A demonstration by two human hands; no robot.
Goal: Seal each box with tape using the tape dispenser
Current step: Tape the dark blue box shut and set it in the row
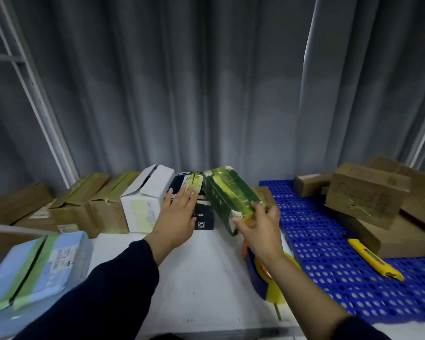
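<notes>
The left hand (179, 212) lies flat, fingers straight and together, on the top of a dark box (205, 218) at the far middle of the white table (201, 285), probably to hold it in line with the row while its neighbour goes in. The right hand (258, 224) grips the near end of a green box (228, 195), fingers curled round its corner; the box is tilted, its far end raised and leaning toward the dark one. Yellowish tape already runs along its top, so it looks sealed and is likely being set with the finished ones.

Left of the dark box stand a white box (147, 197) with its flaps not fully down and several brown taped boxes (71, 204); a pale blue box (35, 263) with green tape sits near left.

The tape dispenser (257, 278), blue with a yellow roll, rests on the table near right, under the right forearm and out of either hand. On the blue perforated mat (329, 253) to the right lie a yellow knife (373, 258) and a stack of brown boxes (368, 195), seemingly waiting for tape
</notes>
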